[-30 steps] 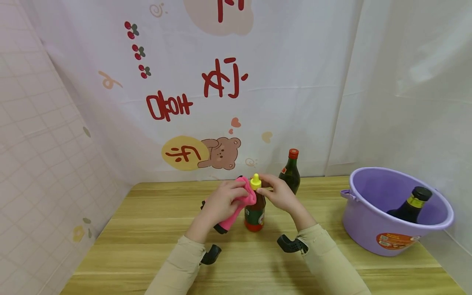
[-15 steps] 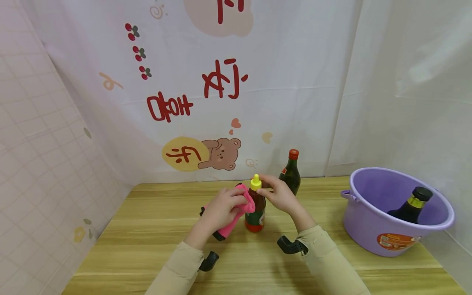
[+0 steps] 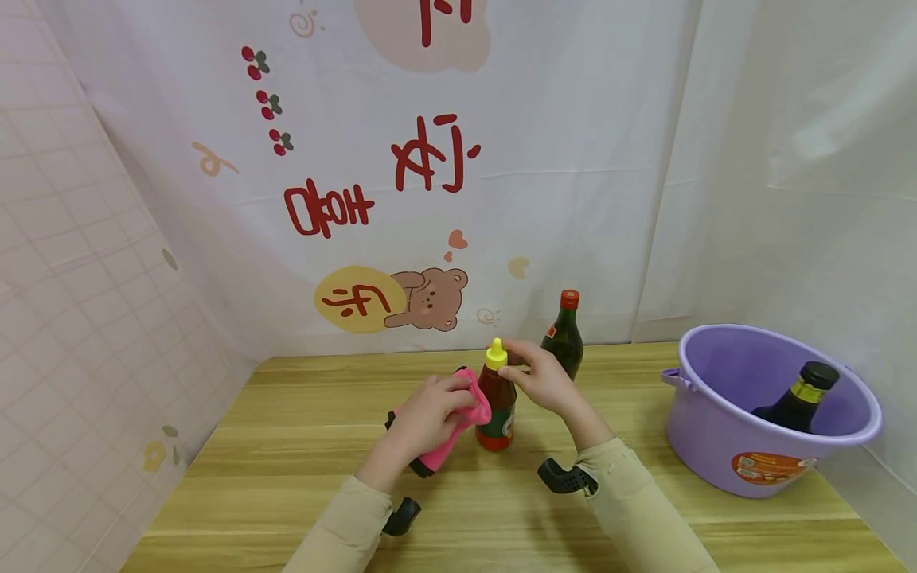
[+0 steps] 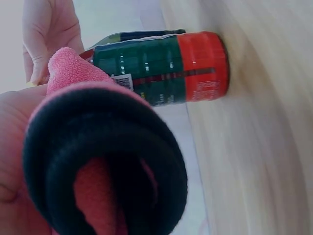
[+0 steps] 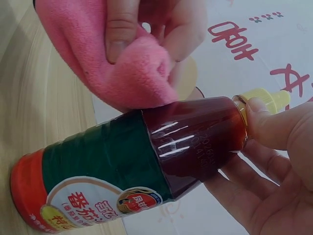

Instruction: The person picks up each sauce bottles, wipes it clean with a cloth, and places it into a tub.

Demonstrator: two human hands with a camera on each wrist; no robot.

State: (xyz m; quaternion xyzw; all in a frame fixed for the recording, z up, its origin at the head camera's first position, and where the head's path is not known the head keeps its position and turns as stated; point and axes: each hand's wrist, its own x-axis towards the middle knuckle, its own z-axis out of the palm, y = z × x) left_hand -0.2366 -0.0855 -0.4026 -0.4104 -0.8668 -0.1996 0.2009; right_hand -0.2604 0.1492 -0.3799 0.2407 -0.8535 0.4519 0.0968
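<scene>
A ketchup bottle (image 3: 496, 430) with a yellow nozzle cap (image 5: 268, 99), dark red contents and a green label stands upright on the table. My right hand (image 3: 542, 376) pinches its neck just under the cap, thumb on the near side. In my left hand (image 3: 427, 411) is a bunched pink cloth (image 3: 481, 402) with black edging, gripped between thumb and fingers. A folded corner of the cloth touches the bottle's shoulder in the right wrist view. From the left wrist, the rolled black edge of the cloth fills the foreground, with the bottle's label and red base (image 4: 203, 66) beyond.
Behind my right hand stands a dark green bottle (image 3: 564, 342) with a red cap. A purple bucket (image 3: 705, 446) at the right holds a dark bottle (image 3: 797, 404) with a black cap. A printed white curtain (image 3: 573, 159) hangs behind the wooden table (image 3: 301, 461).
My left hand has moved the cloth down and slightly left, from beside the cap to the bottle's upper body. The right hand keeps its hold on the neck, and the bottle stays in place.
</scene>
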